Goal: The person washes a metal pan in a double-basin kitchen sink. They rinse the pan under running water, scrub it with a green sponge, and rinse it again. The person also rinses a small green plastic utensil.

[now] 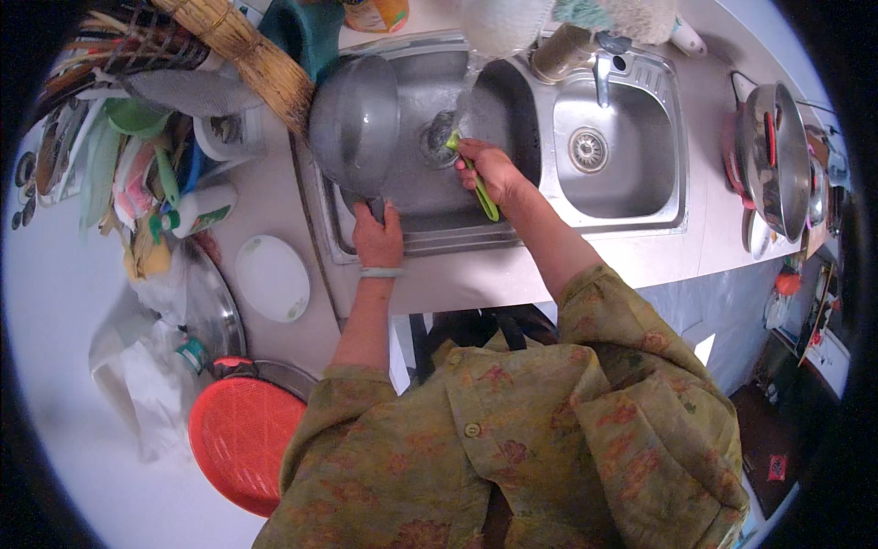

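My left hand (378, 233) grips the short dark handle of a grey metal wok (353, 123), which is tilted up in the left part of the larger sink basin (418, 199). In my right hand (488, 170) is a green-handled scrubbing brush (486, 199); its head is over the basin's drain, right of the wok and apart from it. Water appears to run down into the basin just above the brush head, blurred. The smaller basin (617, 185) with its round drain lies to the right.
A straw brush (254, 62) leans at the basin's upper left corner. A white plate (273, 278) and a red basket (240, 439) lie at left, near a detergent bottle (206, 209). A metal pan (778, 161) stands at right. A faucet (601, 79) reaches over the smaller basin.
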{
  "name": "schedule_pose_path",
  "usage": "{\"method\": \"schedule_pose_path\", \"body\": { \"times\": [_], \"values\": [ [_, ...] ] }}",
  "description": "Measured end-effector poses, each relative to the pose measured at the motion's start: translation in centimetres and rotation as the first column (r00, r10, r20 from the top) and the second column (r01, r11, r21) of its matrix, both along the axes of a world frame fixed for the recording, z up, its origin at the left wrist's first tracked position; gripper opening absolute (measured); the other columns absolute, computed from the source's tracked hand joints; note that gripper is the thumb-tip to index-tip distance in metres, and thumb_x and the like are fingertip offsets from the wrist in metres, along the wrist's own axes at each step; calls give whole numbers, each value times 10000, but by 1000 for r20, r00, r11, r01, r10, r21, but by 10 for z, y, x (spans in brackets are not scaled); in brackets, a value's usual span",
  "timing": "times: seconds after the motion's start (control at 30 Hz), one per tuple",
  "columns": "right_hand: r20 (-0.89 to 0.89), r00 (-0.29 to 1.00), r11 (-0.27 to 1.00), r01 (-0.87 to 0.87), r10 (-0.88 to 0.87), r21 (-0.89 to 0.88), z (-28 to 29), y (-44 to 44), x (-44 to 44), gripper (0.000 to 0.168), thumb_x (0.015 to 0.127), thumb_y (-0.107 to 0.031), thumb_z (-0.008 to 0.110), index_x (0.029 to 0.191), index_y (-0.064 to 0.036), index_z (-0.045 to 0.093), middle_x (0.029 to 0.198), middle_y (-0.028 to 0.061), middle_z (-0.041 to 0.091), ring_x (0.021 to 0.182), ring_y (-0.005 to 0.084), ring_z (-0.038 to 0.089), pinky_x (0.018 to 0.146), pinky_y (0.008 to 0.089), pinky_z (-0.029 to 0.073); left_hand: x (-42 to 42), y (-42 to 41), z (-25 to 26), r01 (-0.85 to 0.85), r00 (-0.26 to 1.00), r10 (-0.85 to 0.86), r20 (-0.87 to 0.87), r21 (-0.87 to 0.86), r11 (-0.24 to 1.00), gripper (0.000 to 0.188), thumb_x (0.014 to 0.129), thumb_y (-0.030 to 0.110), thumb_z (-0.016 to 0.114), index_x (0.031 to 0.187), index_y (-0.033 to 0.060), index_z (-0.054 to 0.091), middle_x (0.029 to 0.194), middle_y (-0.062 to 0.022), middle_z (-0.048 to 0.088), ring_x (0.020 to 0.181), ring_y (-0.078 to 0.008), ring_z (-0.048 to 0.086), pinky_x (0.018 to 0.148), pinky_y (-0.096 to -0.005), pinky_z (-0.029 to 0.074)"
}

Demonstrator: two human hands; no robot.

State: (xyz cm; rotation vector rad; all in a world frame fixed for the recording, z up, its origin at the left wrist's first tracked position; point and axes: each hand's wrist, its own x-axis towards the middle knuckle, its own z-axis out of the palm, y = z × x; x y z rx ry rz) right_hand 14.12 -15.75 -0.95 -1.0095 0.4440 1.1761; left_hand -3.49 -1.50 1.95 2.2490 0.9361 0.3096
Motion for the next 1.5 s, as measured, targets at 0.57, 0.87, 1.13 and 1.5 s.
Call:
{"method": "schedule_pose_path", "body": {
  "times": [0.57, 0.87, 1.13, 1.5],
  "values": [
    [302, 951, 995, -31, 58, -92, 27, -30, 1, 242, 925, -168, 518, 1151, -83, 533, 695, 5, 489, 483, 59, 373, 407, 193, 309, 3, -6, -14, -24, 994, 26, -110, 21, 1000, 389, 823, 248, 591, 1073, -33, 489, 942, -278, 603, 879, -461, 573, 744, -490, 448],
    [704, 629, 913, -24, 330, -406, 19, -31, 3, 300, 913, -198, 519, 1184, -84, 579, 716, 103, 607, 599, 186, 572, 575, 324, 476, 8, -7, -6, 20, 997, -13, -78, 87, 996, 385, 818, 244, 612, 1062, -33, 502, 959, -262, 608, 884, -441, 580, 752, -468, 452],
    [769, 154, 779, -8, 621, -627, 56, -69, -1, 354, 897, -179, 508, 1241, -96, 527, 934, 250, 610, 844, 406, 599, 750, 405, 478, 7, -6, -9, 6, 996, -2, -93, 37, 999, 390, 816, 247, 608, 1065, -36, 507, 946, -267, 600, 875, -450, 569, 741, -476, 439],
    [511, 544, 597, 22, 666, -802, 0, -275, 81, 510, 823, -36, 560, 1314, -37, 423, 923, 225, 635, 754, 294, 637, 718, 375, 520, 9, -7, -14, 29, 999, -26, -44, 62, 998, 423, 818, 248, 612, 1109, -41, 508, 962, -243, 612, 878, -416, 588, 756, -441, 453]
  ]
}}
